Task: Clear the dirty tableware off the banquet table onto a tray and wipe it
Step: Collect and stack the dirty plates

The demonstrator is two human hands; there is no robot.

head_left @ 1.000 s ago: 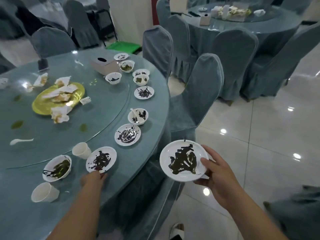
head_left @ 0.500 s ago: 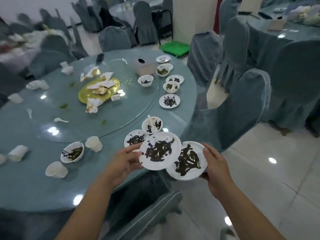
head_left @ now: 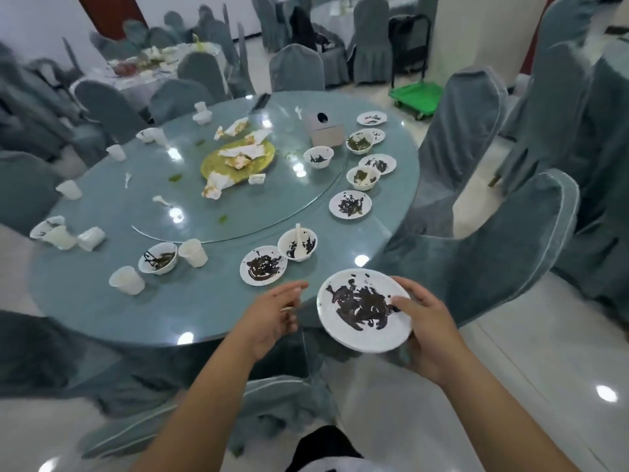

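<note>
My right hand (head_left: 423,330) grips a stack of white plates (head_left: 360,310) smeared with dark sauce, held just off the near edge of the round banquet table (head_left: 190,311). My left hand (head_left: 272,315) hovers open and empty to the left of the stack, over the table edge. On the table nearest me lie a dirty plate (head_left: 263,265) and a bowl with a spoon (head_left: 297,245). Farther left stand another dirty bowl (head_left: 158,257) and two white cups (head_left: 193,252) (head_left: 127,280). More dirty plates and bowls line the right rim, such as the plate (head_left: 350,204).
A glass turntable (head_left: 177,212) carries a yellow platter (head_left: 238,160) with crumpled napkins and a tissue box (head_left: 325,129). Covered chairs (head_left: 486,247) ring the table. A green cart (head_left: 417,95) stands at the back right. Other set tables lie behind.
My left hand lifted a dirty plate from the table, laid it on the plate in my right hand, then let go and drew back. My view swung left.
</note>
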